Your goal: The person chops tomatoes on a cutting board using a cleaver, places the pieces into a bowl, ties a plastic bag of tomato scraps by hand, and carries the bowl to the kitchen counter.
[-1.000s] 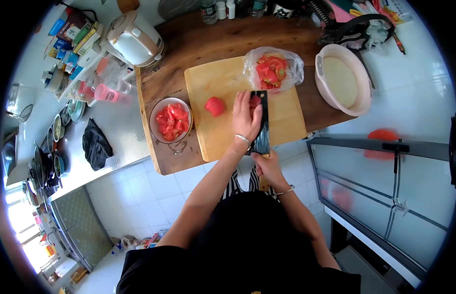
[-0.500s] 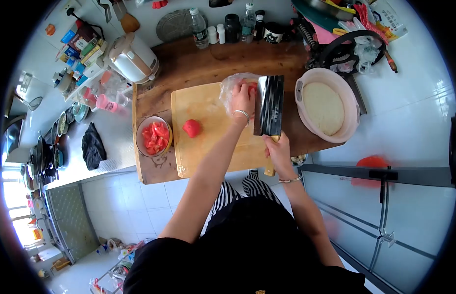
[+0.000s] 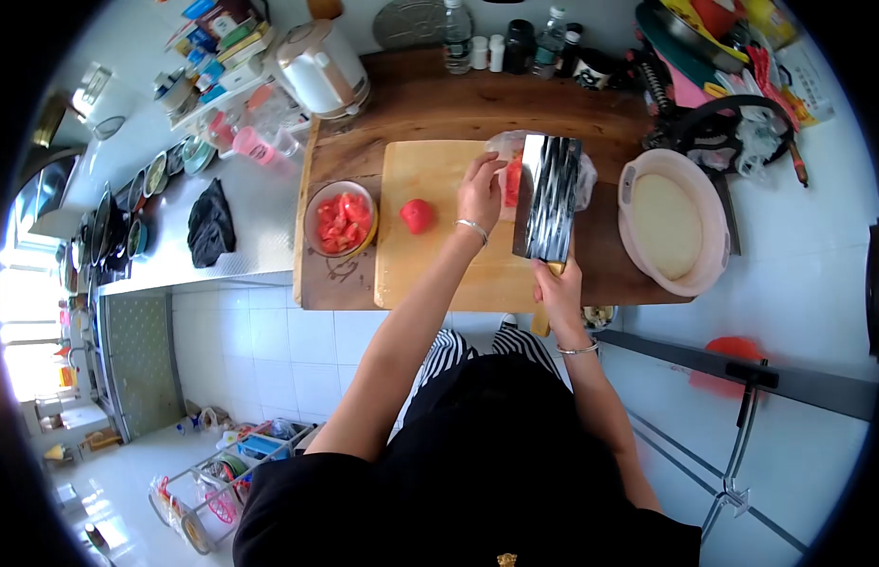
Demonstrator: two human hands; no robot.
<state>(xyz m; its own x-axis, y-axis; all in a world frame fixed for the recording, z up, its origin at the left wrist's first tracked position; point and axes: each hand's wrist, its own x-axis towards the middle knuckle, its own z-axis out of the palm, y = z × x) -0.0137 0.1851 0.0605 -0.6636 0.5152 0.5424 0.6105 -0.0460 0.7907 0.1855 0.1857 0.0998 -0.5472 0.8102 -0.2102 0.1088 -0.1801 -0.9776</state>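
Observation:
My right hand (image 3: 559,286) is wrapped round the wooden handle of a cleaver (image 3: 549,198), its broad blade raised over the right part of the cutting board (image 3: 439,265). Behind the blade, a clear plastic bag (image 3: 585,182) with red tomato pieces (image 3: 513,180) is partly hidden. My left hand (image 3: 480,192) is just left of the bag, fingers apart and slightly curled, with nothing visible in it. A peeled tomato (image 3: 417,216) sits on the board's left part. Left of the board stands a bowl (image 3: 312,230) of cut tomato (image 3: 344,222).
A pink basin (image 3: 714,225) holding pale dough (image 3: 666,227) stands right of the board. A kettle (image 3: 318,71) and bottles (image 3: 456,42) line the back of the wooden table (image 3: 411,104). A black cloth (image 3: 211,225) lies on the metal counter at left.
The cleaver has been lifted from the board and moved to the right. My left hand has left the blade, reached to the bag, then drawn back a little from it.

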